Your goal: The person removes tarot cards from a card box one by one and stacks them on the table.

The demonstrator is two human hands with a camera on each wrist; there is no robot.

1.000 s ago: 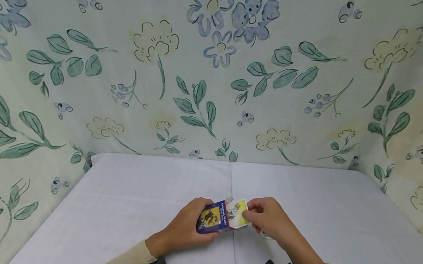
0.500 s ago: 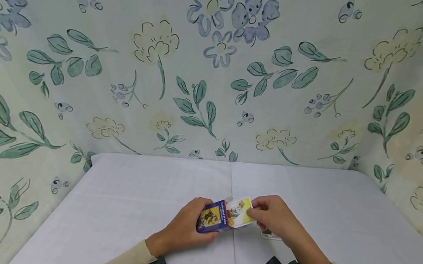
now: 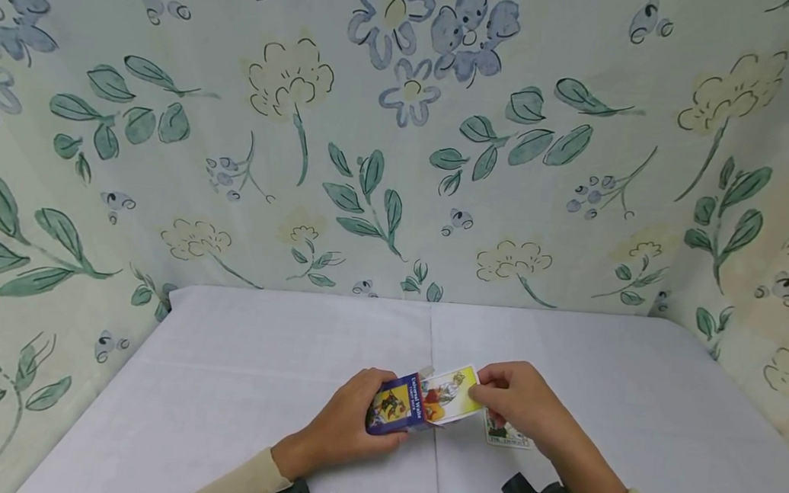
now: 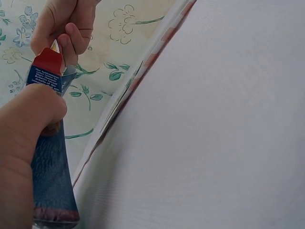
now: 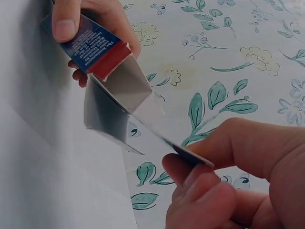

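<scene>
Left hand (image 3: 344,428) grips the box (image 3: 397,407), right hand (image 3: 520,399) pinches the card (image 3: 449,397) jutting between them

The left hand (image 3: 346,420) is gripping, the left forearm (image 3: 244,482) slanting in from near left; the right hand (image 3: 520,397) is pinching between thumb and fingers, the right forearm (image 3: 587,468) slanting from near right.

Blue box (image 3: 392,407) tilted in left hand (image 3: 344,426), flaps (image 5: 104,113) open, yellow card (image 3: 451,396) partly out, pinched by right hand (image 3: 520,396), second card (image 3: 507,433) lying flat, partly hidden by right hand
</scene>
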